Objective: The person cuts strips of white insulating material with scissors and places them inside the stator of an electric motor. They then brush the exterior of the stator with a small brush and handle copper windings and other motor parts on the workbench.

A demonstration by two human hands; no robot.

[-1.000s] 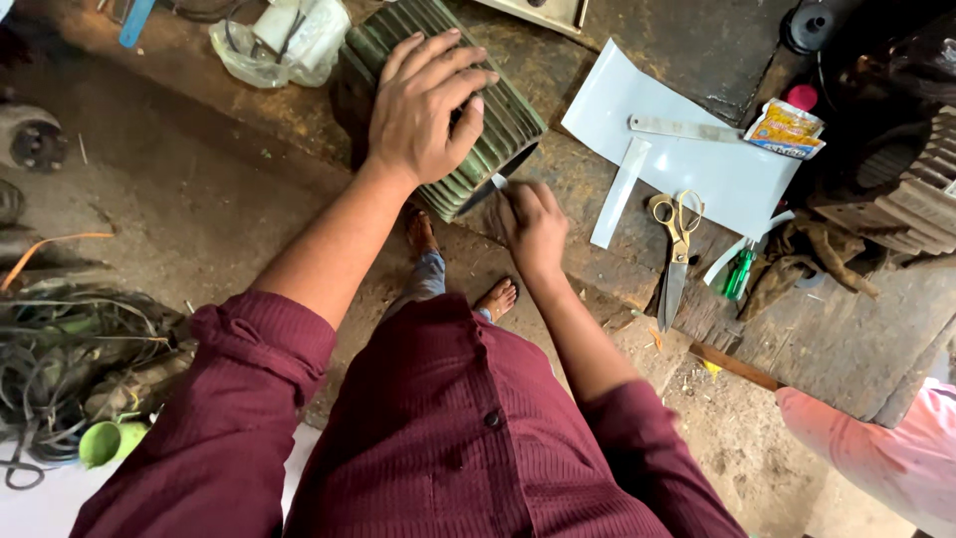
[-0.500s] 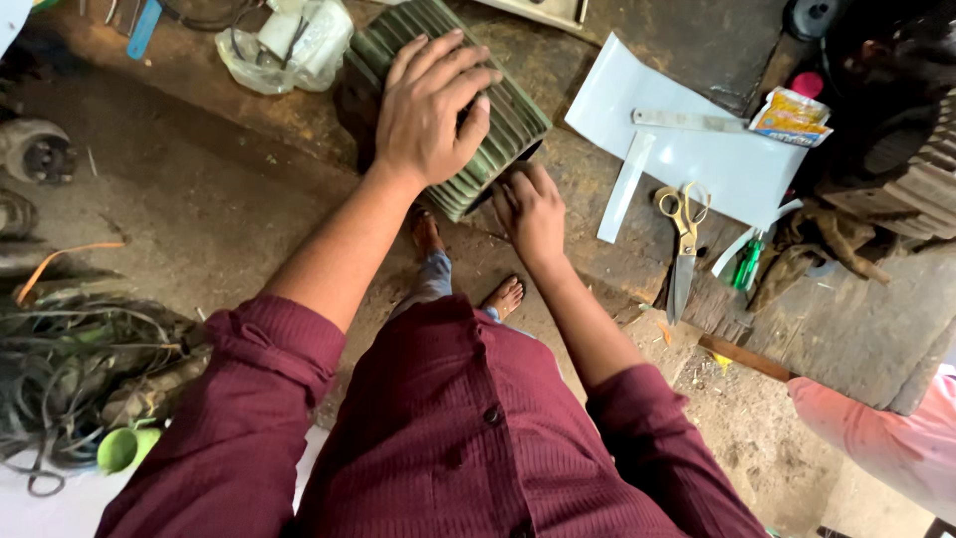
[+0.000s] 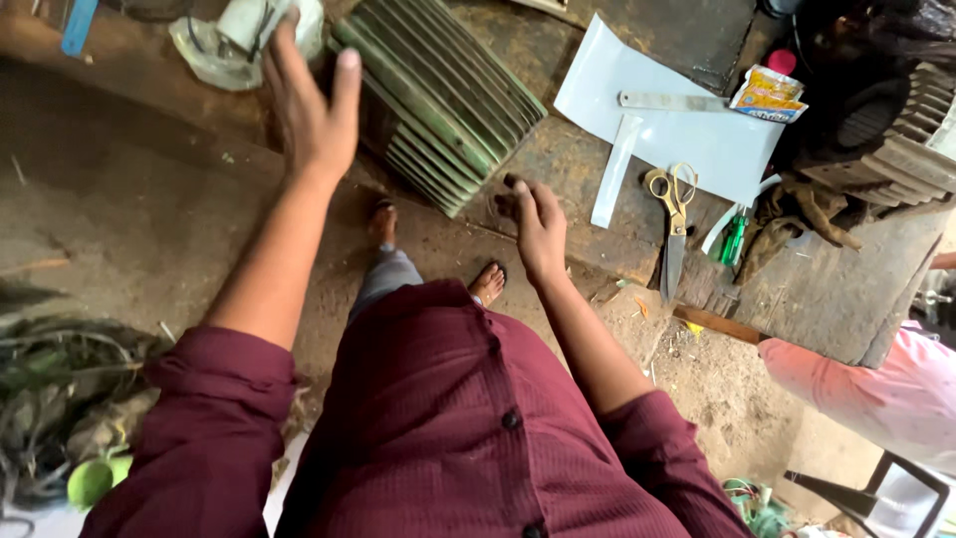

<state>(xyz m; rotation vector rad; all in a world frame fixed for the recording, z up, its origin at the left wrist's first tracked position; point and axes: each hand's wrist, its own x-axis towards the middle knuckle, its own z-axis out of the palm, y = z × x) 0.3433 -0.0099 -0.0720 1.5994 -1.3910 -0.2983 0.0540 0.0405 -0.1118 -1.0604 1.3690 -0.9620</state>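
Head view: the left hand (image 3: 311,110) is hovering in the upper left of the frame, fingers (image 3: 344,85) spread wide and holding nothing, just beside the left end of the green ribbed motor housing (image 3: 443,95), which is lying tilted at the upper middle on the bench (image 3: 846,299). The right hand (image 3: 538,224) is sitting at the middle of the frame, just below the housing's lower corner; its fingers are curling loosely inward, and whether they are pinching anything small cannot be told.

In the upper left corner a pale crumpled plastic bag (image 3: 204,50) is lying with a whitish object and dark wire inside it. Right of the housing a white sheet (image 3: 697,139) is resting on the bench, carrying a metal ruler (image 3: 672,101) and a narrow white strip (image 3: 615,169); yellow-handled scissors (image 3: 672,214) are lying across its lower edge. A yellow sachet (image 3: 767,95) is sitting at the sheet's upper right corner, and a green-handled tool (image 3: 732,239) is lying beside brown rags (image 3: 792,224).

The bench edge is running diagonally at the lower right, where another person's pink sleeve (image 3: 876,389) is showing. Bare dirt floor (image 3: 129,219) is opening out at the left, with tangled wire (image 3: 60,379) in the lower left.
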